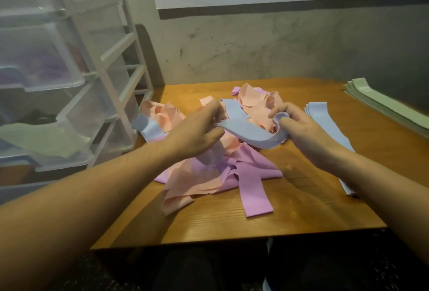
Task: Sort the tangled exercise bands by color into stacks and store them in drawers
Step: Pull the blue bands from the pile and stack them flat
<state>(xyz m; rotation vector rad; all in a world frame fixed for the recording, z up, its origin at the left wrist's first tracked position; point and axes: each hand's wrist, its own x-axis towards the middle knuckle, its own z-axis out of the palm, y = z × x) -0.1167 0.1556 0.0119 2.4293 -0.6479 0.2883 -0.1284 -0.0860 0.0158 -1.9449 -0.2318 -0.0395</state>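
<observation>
Judging by the way it drooped and folded between the two grips, the blue exercise band [251,133] was a light, thin, limp strip of stretchy rubber that would sag, twist and cling to its neighbours rather than keep any shape. It was best taken near its two ends and drawn taut, as a tug from the middle would likely drag the knot along with it. It hung just above the tangled pile [222,165] of pink and purple bands in the middle of the wooden worktop [301,207]. The left hand [197,132] had its fingers curled and pinched the band's left end, close over the pile and seemingly touching it. The right hand [299,128] gripped the right end, with the rubber wrapped over a bent finger and the thumb tucked beneath. A second loose blue band [148,128] lay at the pile's far left edge. Just right of the right hand sat the flat blue stack [325,118], the probable place for the held band, and a green stack [383,102] lay at the far right corner. The plastic drawer unit [69,86] stood to the left, its drawers pulled out, one holding green bands [46,139] and another something purple.
</observation>
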